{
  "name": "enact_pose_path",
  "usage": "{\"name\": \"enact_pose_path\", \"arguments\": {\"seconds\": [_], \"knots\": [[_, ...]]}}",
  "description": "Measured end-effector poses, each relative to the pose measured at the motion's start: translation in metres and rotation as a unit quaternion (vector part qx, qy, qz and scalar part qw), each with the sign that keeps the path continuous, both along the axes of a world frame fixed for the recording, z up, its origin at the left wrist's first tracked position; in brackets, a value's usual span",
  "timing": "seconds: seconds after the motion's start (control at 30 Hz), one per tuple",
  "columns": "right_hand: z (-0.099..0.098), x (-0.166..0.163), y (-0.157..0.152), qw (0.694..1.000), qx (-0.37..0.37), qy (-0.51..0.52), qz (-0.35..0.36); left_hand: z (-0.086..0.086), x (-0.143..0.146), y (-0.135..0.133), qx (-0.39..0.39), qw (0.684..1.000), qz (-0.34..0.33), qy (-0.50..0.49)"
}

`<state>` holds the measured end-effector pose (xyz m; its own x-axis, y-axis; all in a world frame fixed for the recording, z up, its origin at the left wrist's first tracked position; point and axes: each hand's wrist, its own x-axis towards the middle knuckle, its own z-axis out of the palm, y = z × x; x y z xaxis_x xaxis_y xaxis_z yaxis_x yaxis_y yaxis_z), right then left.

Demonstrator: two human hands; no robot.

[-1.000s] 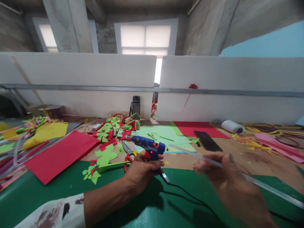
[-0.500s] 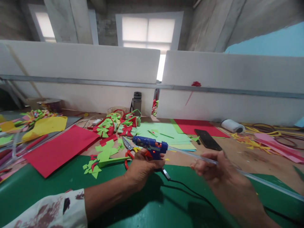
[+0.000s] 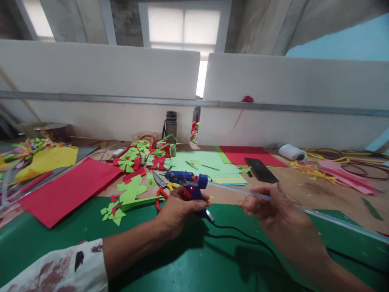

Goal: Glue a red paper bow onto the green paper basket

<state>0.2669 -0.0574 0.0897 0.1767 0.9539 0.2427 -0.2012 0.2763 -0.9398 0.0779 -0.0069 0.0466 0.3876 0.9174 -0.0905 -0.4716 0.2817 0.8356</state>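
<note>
Over the green mat (image 3: 75, 239), head view: left hand (image 3: 179, 209) wrapped tight round the handle of the blue glue gun (image 3: 187, 180), nozzle pointing left, red light on. Right hand (image 3: 273, 207) pinching a clear glue stick (image 3: 237, 190), long axis running right-to-left, tip right at the gun's back end, just left of that pinch. Hard to tell if it's already in. Far end of the stick cut off at the frame edge. Scissors (image 3: 162, 187) half hidden behind the gun, phone (image 3: 260, 170) further back.

The glue stick (image 3: 319, 215) runs off the right edge; the left hand (image 3: 179, 209) hides the glue gun (image 3: 188, 182) grip
</note>
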Motion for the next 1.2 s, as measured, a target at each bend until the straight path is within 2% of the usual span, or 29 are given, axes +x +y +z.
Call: {"name": "enact_pose_path", "arguments": {"seconds": [0.3,0.53,0.67,0.8,0.97,1.2], "knots": [[0.001,0.001,-0.002,1.0,0.016,-0.01,0.021,-0.008,-0.003,0.004,0.009,0.997,-0.077,-0.02],[0.003,0.002,-0.002,1.0,0.017,-0.026,0.007,-0.007,-0.003,0.003,0.006,0.997,-0.078,-0.003],[0.002,0.004,-0.003,0.999,0.034,-0.037,0.015,-0.009,-0.004,0.003,0.038,0.995,-0.087,0.03],[0.003,0.007,-0.005,0.998,0.027,-0.058,0.027,-0.014,-0.006,0.006,0.08,0.992,-0.069,0.068],[0.006,0.009,-0.003,0.998,0.016,-0.02,0.053,-0.018,-0.008,0.008,0.133,0.986,-0.08,0.068],[0.001,0.013,0.003,0.999,-0.015,-0.007,0.043,-0.014,-0.009,0.004,0.138,0.982,-0.072,0.107]]}}
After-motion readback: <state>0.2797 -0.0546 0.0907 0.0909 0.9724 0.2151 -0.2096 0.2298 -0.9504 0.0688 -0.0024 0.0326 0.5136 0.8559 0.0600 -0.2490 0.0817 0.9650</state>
